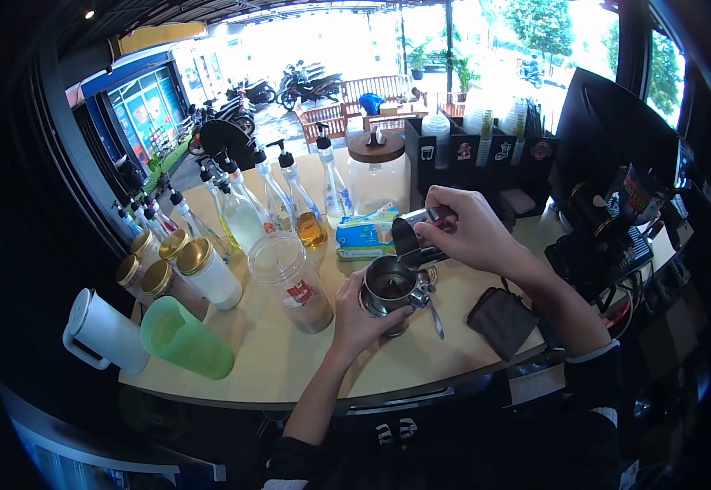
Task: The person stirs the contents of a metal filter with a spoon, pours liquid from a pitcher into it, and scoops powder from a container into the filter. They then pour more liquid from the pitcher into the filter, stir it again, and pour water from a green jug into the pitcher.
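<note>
My left hand [354,325] is wrapped round a shiny steel cup [389,302], whose open top faces up and shows a dark inside. Just above its rim, my right hand [471,232] grips a small metal pitcher [406,240] tipped toward the cup. Whether liquid runs out of it is too small to tell. Beside the cup's right side lies a spoon [438,322] with other small metal pieces whose kind I cannot make out. Left of my left hand stands a clear plastic cup [291,282] with a red logo and a brownish layer low inside.
Pump bottles [306,216] line the counter's back, beside a blue-and-green packet [364,237] and a wooden-lidded jar [377,175]. Gold-lidded jars [208,273], a green pitcher [186,339] and a white jug [104,331] stand left. A dark cloth [502,322] lies right.
</note>
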Available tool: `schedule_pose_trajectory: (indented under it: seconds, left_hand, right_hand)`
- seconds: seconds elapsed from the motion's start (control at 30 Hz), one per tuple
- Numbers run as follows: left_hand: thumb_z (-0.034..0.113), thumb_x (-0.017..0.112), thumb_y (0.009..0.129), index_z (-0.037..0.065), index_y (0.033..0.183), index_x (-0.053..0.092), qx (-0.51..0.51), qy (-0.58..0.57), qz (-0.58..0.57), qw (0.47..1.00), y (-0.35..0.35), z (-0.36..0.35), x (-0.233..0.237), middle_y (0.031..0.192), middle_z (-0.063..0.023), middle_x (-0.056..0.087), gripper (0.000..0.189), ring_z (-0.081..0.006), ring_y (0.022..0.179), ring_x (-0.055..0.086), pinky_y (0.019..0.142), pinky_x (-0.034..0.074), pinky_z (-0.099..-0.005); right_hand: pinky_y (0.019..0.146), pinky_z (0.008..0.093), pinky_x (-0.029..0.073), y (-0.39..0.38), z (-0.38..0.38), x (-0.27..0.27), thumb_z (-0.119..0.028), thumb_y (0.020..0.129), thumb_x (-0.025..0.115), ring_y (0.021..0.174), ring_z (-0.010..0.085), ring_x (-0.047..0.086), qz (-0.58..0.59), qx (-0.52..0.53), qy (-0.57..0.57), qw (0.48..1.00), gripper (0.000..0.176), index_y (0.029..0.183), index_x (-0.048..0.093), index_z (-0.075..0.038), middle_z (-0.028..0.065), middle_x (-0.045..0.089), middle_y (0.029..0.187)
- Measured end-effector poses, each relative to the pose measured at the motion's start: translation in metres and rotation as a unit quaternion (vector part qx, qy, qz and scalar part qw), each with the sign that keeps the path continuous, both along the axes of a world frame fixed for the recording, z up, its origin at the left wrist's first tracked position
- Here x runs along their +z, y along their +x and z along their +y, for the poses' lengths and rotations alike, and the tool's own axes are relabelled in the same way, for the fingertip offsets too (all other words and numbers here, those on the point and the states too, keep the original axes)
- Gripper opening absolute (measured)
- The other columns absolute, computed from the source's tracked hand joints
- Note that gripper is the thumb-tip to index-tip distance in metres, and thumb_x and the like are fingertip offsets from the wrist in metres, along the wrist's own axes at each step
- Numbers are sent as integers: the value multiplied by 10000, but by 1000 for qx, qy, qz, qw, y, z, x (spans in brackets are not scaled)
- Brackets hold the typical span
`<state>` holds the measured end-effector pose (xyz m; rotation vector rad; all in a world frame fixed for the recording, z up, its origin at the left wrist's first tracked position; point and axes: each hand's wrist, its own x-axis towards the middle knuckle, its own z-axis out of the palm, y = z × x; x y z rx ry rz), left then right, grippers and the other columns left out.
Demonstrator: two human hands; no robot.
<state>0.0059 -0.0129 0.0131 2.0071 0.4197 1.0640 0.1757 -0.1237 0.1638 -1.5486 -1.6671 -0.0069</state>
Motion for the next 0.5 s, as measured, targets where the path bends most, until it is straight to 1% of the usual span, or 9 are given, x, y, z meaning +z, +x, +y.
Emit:
schedule_pose_trajectory:
  seconds: [0.27,0.33,0.5]
  left_hand:
    - [326,883,572,18,1200,564,-2,-9,-2,1000,0,0,-1,1079,-128,635,768,-251,1014,631,910,489,-378]
    - [329,885,572,14,1205,562,-6,-11,-12,1000,1,0,-2,1079,-130,635,777,-250,1011,634,907,493,-377]
    - [332,887,571,11,1209,560,-5,-11,-10,1000,1,2,-5,1079,-132,637,786,-251,1012,634,908,493,-379]
  right_hand:
    - [492,268,355,-10,7,4,-111,817,702,562,85,370,-17,14,3,1000,318,756,409,-2,39,372,600]
    - [499,273,355,-12,7,4,-123,811,705,562,91,372,5,25,-2,1000,309,751,431,6,41,387,601]
    - [496,284,344,-17,6,7,-135,811,703,553,106,372,-2,32,-4,999,281,757,469,12,40,399,599]
